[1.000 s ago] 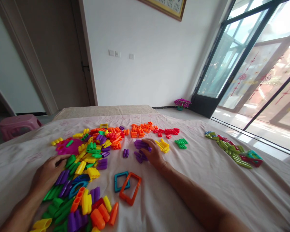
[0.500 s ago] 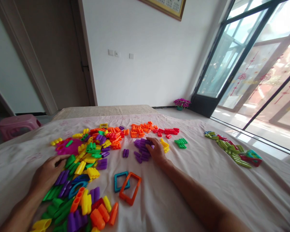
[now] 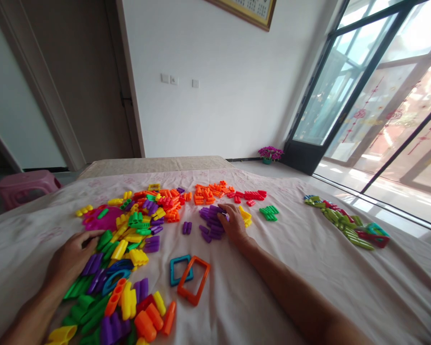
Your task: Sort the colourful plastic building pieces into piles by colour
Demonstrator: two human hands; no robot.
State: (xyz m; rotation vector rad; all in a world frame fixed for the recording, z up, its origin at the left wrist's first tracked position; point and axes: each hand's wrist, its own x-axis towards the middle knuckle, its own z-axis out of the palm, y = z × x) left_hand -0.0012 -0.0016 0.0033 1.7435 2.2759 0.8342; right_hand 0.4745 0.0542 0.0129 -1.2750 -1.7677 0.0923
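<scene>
At the left, my left hand (image 3: 73, 251) rests at the edge of a mixed pile of plastic building blocks, thumb and forefinger apart. Its fingertips are against a green block (image 3: 105, 239); the other fingers are partly hidden. My right hand (image 3: 233, 224) is curled over the right side of a heap of purple blocks (image 3: 211, 221). Between its thumb and fingers a purple block (image 3: 226, 217) shows. Two purple blocks (image 3: 187, 227) lie just left of that heap, and yellow blocks (image 3: 244, 216) sit right behind the hand.
Orange blocks (image 3: 208, 192), red blocks (image 3: 251, 195) and green blocks (image 3: 269, 212) lie grouped on the cloth (image 3: 258, 306). Nearer, a blue square frame (image 3: 172, 273) is overlapped by an orange frame (image 3: 203, 282). Olive-green blocks (image 3: 355, 237) form a far-right group. A pink stool (image 3: 27, 184) stands left.
My right hand's fingers have shifted very slightly at the purple heap, and a bit of purple now shows between them. The left hand has stayed in place.
</scene>
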